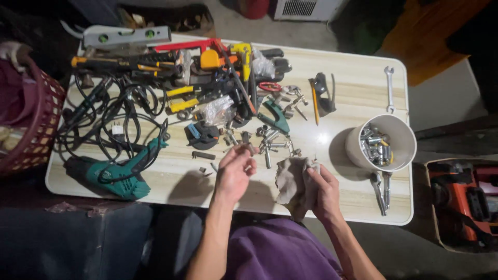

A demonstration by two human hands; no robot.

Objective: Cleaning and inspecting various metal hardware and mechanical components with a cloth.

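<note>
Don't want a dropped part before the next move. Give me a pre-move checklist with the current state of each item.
1. Left hand has a small metal piece at its fingertips: ok.
2. Right hand grips the grey rag: ok.
3. White bucket upright, within reach on the right: ok.
4. Table surface between hands and bucket bare: ok.
5. Piece wiped clean: cannot tell, too small.
6. Loose sockets well back from the table's near edge: ok.
</note>
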